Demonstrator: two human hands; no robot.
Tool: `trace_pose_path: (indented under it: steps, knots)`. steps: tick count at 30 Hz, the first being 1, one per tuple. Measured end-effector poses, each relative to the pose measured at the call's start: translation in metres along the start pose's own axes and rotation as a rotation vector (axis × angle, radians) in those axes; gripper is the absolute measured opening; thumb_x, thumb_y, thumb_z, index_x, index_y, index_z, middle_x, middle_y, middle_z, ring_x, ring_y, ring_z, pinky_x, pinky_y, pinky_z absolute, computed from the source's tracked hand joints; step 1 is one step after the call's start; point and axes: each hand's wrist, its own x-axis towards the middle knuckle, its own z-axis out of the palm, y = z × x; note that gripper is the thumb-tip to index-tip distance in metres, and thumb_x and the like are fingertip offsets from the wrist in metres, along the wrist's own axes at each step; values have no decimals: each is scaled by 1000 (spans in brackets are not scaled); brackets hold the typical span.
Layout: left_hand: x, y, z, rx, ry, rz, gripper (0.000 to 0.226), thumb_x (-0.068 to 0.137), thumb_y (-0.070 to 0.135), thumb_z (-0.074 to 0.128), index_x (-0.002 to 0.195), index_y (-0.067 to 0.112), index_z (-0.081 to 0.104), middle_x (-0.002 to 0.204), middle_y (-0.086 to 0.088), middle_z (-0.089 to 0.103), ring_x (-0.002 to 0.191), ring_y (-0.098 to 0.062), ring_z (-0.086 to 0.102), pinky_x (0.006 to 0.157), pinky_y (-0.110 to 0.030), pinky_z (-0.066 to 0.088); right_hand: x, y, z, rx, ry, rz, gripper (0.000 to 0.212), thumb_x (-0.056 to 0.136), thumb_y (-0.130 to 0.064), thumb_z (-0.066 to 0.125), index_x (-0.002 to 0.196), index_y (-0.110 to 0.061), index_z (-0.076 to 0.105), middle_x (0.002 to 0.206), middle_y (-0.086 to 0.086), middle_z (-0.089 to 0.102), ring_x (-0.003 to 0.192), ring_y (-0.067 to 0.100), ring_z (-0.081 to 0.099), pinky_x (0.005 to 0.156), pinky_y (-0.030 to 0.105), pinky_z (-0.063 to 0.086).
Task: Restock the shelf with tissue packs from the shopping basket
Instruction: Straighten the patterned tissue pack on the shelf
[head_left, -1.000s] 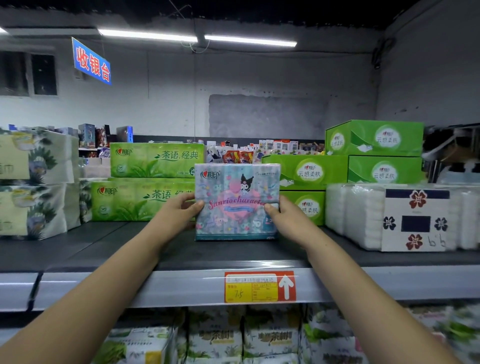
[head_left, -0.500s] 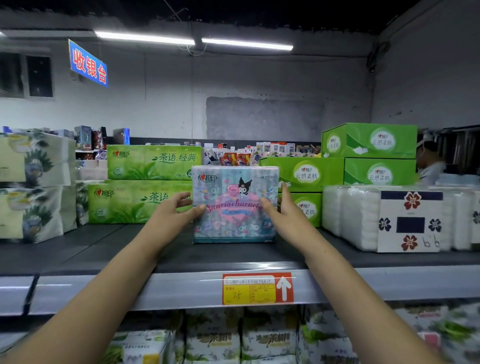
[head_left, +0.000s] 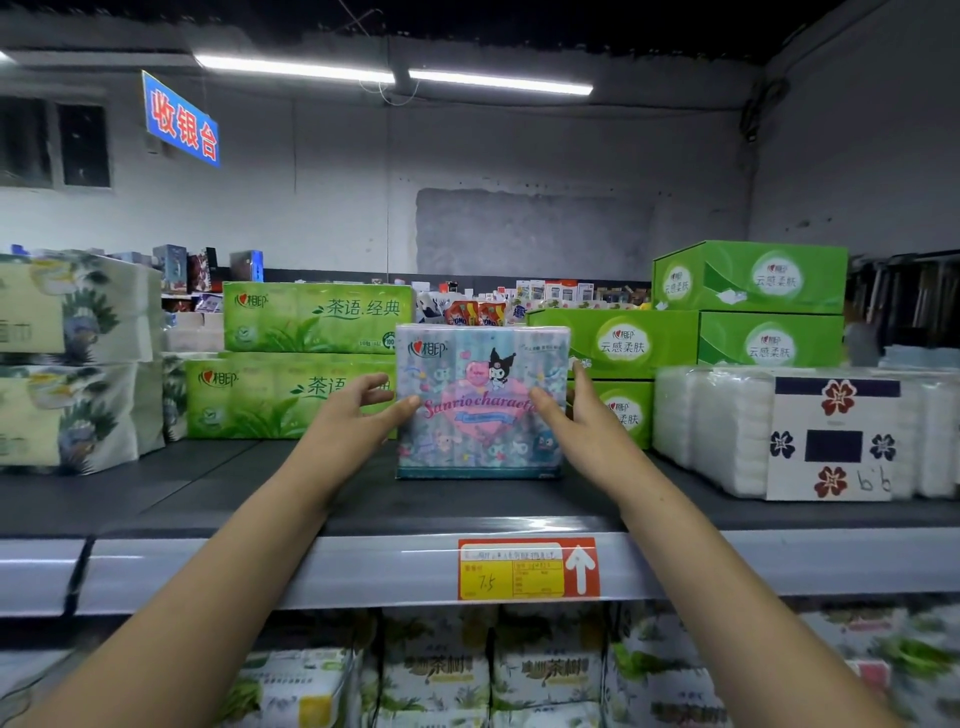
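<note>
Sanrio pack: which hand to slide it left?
Right hand, probably: its fingers lie against the pack's right side, so it can push leftward. The left hand sits on the side it would move toward.

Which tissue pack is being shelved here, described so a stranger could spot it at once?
Find the dark upper shelf above the red-and-yellow price tag. Right above that tag stands the tissue pack, upright, with green packs to its left and green boxes to its right. It alone is pastel blue and pink, with cartoon characters and a pink heart.
</note>
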Motion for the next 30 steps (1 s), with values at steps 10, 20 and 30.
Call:
trace_pose_path:
  steps: [10,20,30]
  knots:
    - [-8,14,-7,-87,157,20,62,83,37,70,135,12,47,127,-5,59,111,-19,59,99,-43,48,-6,-9,0,-63,104,-53,75,96,-47,41,153,-17,3,154,0,31,139,20,32,104,29,31]
    - [-66,38,-31,-247,217,65,21,93,51,40,96,37,55,111,11,63,110,-10,60,94,-30,46,-55,-23,-18,325,263,-151,66,78,-63,41,138,-35,40,135,-18,46,124,1,45,110,40,38]
    - [-112,39,-29,-234,241,-17,18,94,41,45,102,34,59,110,9,67,109,-7,62,95,-28,46,-92,-24,-14,545,150,-107,18,96,-27,48,96,-25,66,104,-6,71,100,6,67,87,30,55]
